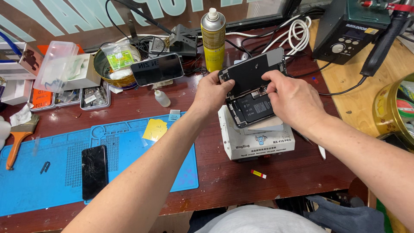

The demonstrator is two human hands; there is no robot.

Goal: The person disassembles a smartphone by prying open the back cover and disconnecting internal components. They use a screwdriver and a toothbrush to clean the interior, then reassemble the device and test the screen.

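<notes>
Dark red wood makes the workbench point(224, 181) where we are working, and it is quite crowded. On its near left part lies a blue silicone mat point(51, 181), and on this mat rests a black phone with cracked glass point(94, 171), well apart from our hands. A yellow spray can point(213, 39) stands upright at the far side, just behind our left hand.

Right of the middle we have a white heating box point(254, 140), and the opened phone point(251, 108) lies on top of it with its dark inner parts facing up. Its long axis runs from near to far, a little tilted to the right. The screen panel point(253, 71) is lifted from the far end of the phone and stands tilted, like an open book cover, hinged at that far edge.

Our left hand point(212, 92) grasps the left edge of the panel with thumb and fingers closed on it. Our right hand point(293, 99) comes from the right side; its fingers curl onto the place where panel and body meet. We cannot tell if they pinch something small there, because the hand hides it.

So the joint between both halves lies directly between our hands, and the right hand is nearer to it.
</notes>
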